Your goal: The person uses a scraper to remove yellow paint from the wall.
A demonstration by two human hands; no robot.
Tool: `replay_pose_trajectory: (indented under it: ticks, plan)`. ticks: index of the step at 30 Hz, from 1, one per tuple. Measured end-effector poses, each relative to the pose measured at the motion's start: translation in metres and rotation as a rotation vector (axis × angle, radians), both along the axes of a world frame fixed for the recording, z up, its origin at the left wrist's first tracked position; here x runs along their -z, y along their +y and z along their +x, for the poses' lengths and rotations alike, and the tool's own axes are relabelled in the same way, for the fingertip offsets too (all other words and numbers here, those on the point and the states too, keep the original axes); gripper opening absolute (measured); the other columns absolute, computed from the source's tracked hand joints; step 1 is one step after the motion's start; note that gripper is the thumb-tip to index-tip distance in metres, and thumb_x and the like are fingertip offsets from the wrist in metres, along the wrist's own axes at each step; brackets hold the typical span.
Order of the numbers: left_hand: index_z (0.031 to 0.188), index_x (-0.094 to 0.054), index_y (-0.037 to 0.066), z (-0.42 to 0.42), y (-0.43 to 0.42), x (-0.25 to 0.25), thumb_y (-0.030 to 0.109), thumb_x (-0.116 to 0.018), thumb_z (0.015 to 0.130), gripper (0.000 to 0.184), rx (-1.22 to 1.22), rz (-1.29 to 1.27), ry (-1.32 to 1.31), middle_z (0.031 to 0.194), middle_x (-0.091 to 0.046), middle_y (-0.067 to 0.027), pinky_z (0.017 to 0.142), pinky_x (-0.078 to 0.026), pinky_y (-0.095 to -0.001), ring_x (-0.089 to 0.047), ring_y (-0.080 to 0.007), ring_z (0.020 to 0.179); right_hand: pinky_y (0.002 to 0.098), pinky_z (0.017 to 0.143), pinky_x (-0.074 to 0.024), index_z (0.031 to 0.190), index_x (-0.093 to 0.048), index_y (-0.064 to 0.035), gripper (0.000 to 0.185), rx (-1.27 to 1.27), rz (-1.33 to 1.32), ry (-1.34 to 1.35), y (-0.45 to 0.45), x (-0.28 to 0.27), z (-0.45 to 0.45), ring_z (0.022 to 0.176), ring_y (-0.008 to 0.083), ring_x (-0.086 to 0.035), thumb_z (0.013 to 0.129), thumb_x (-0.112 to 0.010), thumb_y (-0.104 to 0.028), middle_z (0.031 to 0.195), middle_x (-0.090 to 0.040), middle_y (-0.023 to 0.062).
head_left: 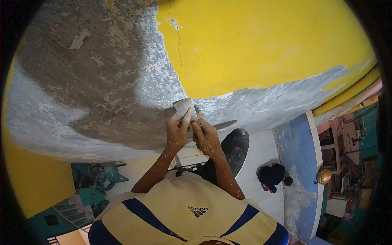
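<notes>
A flat metal scraper (184, 108) rests with its wide edge against the wall, where yellow paint meets bare grey. My left hand (177, 131) is closed on it, with a finger stretched along the blade. Close beside it, my right hand (206, 138) is closed around the scraper's lower part, and its handle is hidden by my fingers. A dark pointed shape like a knife blade (225, 124) sticks out to the right behind my right hand; what it joins is hidden. Pale dust and yellow flakes speckle both forearms.
The wall has yellow paint (265, 45) on the right and scraped grey surface (81, 77) on the left. Below lie a white tiled floor (259, 153) and a dark bundle (271, 174). Teal furniture (116, 175) stands lower left; cluttered shelves (341, 163) line the right.
</notes>
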State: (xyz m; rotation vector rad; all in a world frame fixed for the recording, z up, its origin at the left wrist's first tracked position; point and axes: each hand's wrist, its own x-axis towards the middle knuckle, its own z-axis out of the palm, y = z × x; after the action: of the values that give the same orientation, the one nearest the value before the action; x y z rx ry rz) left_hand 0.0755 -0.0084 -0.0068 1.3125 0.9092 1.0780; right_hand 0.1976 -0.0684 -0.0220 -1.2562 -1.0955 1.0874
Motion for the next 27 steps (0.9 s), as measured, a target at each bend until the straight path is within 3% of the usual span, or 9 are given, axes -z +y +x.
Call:
replay_pose_trajectory:
  ticks: [4, 7, 9, 11, 18, 22, 27]
  plan:
    - [0.107, -0.066, -0.001, 0.005, -0.007, -0.009, 0.022, -0.056, 0.105, 0.025, 0.001, -0.004, -0.031, 0.095, -0.075, -0.0074, 0.068, -0.054, -0.0239, -0.067, -0.0081, 0.081, 0.03, 0.051, -0.0418, 0.108, -0.063, 0.0002, 0.024, 0.003, -0.01, -0.061, -0.001, 0.004, 0.004, 0.054, 0.0101, -0.05, 0.105, -0.054, -0.022, 0.063, -0.056, 0.0031]
    - [0.109, -0.066, -0.002, 0.006, -0.005, 0.0, 0.022, -0.055, 0.105, 0.027, -0.013, 0.053, -0.009, 0.098, -0.075, -0.0092, 0.072, -0.055, -0.0259, -0.068, -0.0106, 0.084, 0.0281, 0.048, -0.039, 0.122, -0.058, -0.0019, 0.029, -0.181, -0.071, 0.064, -0.01, -0.012, 0.017, 0.052, 0.0092, -0.046, 0.106, -0.053, -0.025, 0.064, -0.052, 0.0]
    - [0.108, -0.066, -0.003, 0.001, -0.004, 0.003, 0.022, -0.053, 0.106, 0.028, -0.033, 0.089, 0.141, 0.098, -0.075, -0.0106, 0.077, -0.056, -0.0285, -0.069, -0.0129, 0.087, 0.0258, 0.046, -0.0359, 0.136, -0.05, -0.0039, 0.038, -0.232, -0.019, 0.168, -0.022, -0.002, 0.018, 0.05, 0.008, -0.043, 0.106, -0.052, -0.026, 0.064, -0.049, -0.0018]
    - [0.111, -0.064, -0.004, 0.003, 0.0, 0.005, 0.021, -0.052, 0.107, 0.029, 0.068, 0.027, -0.033, 0.101, -0.074, -0.0128, 0.081, -0.057, -0.0302, -0.07, -0.0153, 0.089, 0.0238, 0.045, -0.034, 0.142, -0.046, -0.0048, 0.042, -0.217, -0.05, 0.337, -0.035, 0.017, 0.017, 0.049, 0.0073, -0.041, 0.106, -0.051, -0.027, 0.065, -0.047, -0.0015]
    - [0.115, -0.061, -0.005, 0.012, -0.014, -0.012, 0.018, -0.051, 0.106, 0.026, 0.059, -0.076, -0.245, 0.102, -0.073, -0.0134, 0.081, -0.057, -0.0314, -0.071, -0.0156, 0.089, 0.0217, 0.046, -0.0305, 0.138, -0.052, -0.0041, 0.036, -0.061, 0.007, 0.302, -0.044, 0.028, 0.016, 0.05, 0.0055, -0.04, 0.105, -0.053, -0.018, 0.07, -0.051, -0.0011]
    - [0.113, -0.058, -0.005, 0.004, -0.021, -0.023, 0.021, -0.048, 0.108, 0.028, 0.052, 0.088, -0.084, 0.099, -0.073, -0.0151, 0.081, -0.057, -0.0323, -0.071, -0.0177, 0.085, 0.0216, 0.046, -0.0304, 0.138, -0.053, -0.0018, 0.037, -0.059, 0.148, 0.318, -0.047, 0.026, 0.009, 0.051, 0.0049, -0.04, 0.104, -0.055, -0.018, 0.07, -0.051, -0.0012]
    - [0.113, -0.054, -0.003, -0.001, -0.009, -0.034, 0.026, -0.043, 0.109, 0.031, 0.056, 0.186, -0.076, 0.096, -0.073, -0.017, 0.08, -0.057, -0.0341, -0.072, -0.021, 0.083, 0.0227, 0.042, -0.0279, 0.148, -0.04, -0.0049, 0.049, -0.231, 0.19, 0.305, -0.037, 0.005, 0.013, 0.044, 0.0076, -0.039, 0.103, -0.054, -0.018, 0.063, -0.05, 0.0012]
